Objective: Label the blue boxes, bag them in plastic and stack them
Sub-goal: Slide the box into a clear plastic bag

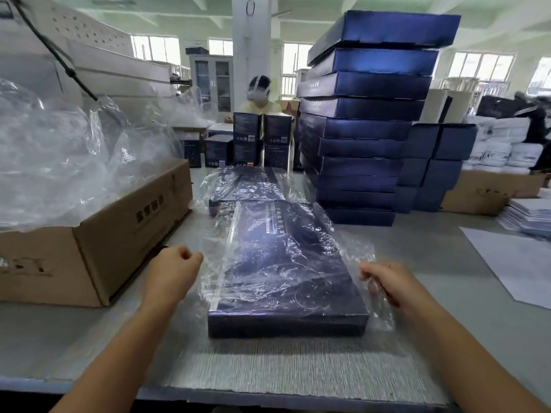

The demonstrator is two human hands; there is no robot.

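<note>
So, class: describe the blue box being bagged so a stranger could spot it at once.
Find the tall stack of blue boxes on the grey table. Left of its foot, two flat boxes lie one behind the other. Skip the far box and take the near box: its near end pokes bare out of the plastic bag that the right hand grips.
</note>
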